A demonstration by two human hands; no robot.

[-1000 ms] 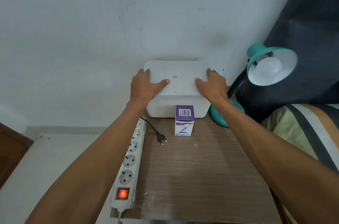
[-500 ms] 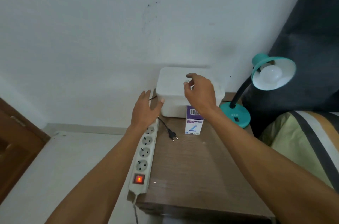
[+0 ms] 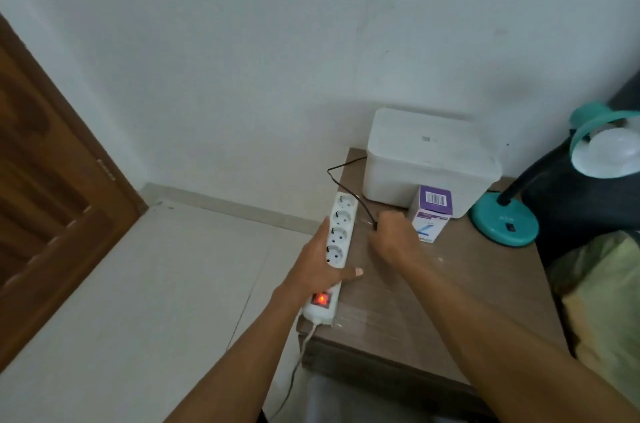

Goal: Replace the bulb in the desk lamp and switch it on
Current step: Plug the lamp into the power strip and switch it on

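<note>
A teal desk lamp (image 3: 504, 223) stands at the table's right rear, a white bulb (image 3: 613, 150) in its shade, unlit. Its black cord (image 3: 346, 185) runs left round the white box to a plug hidden inside my right hand (image 3: 391, 237), which is closed on it just right of the power strip. My left hand (image 3: 317, 265) lies flat on the white power strip (image 3: 341, 242), holding it against the table's left edge; the strip's red switch (image 3: 320, 299) glows. A purple and white bulb carton (image 3: 431, 213) stands upright in front of the box.
A white lidded box (image 3: 426, 159) sits against the wall at the back of the brown wooden table (image 3: 450, 301). A brown door (image 3: 48, 187) is at the left, bedding (image 3: 602, 287) at the right. The strip's white cable (image 3: 294, 367) hangs off the front edge.
Both hands left the white box and came down toward me. The left now presses on the power strip; the right has picked up the lamp's plug. The view swung left.
</note>
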